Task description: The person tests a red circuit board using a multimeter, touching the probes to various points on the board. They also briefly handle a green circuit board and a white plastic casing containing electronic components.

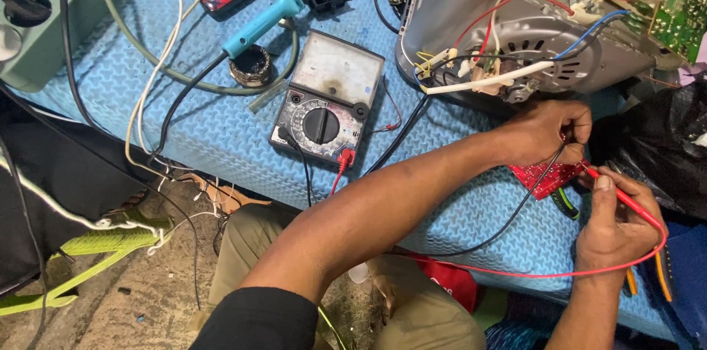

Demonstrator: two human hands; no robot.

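Repair desk (221, 136), blue textured cover, seen from beside the seated person

- Left hand (545, 133): fingers closed in a pinch on the black test probe, its black lead (515, 214) running back under the forearm; tip held down at the small red circuit board (545, 175)
- Right hand (615, 221): fingers closed pen-style around the red test probe (626, 199), tip touching the same board's near right edge; red lead (530, 273) looping below the wrist
- Red circuit board: lying flat on the desk at its right end, just in front of the opened grey appliance casing (471, 4), partly hidden by both hands
- Analogue multimeter (328, 100): centre of desk, well apart from the board, dial facing up, both leads plugged in at its lower edge
- Teal-handled soldering iron (261, 22): beside a round tin (250, 64), upper centre
- Green power strip (51, 19): far left corner
- Green circuit board (681, 0): top right, wired to the casing

Handling note, as a judgement: the probing goes best with both tips kept steady on separate contact points, never bridging neighbouring tracks, and the board pressed flat so it does not slide. The meter sits off to the left, so the tips must stay planted while the eyes turn to the needle
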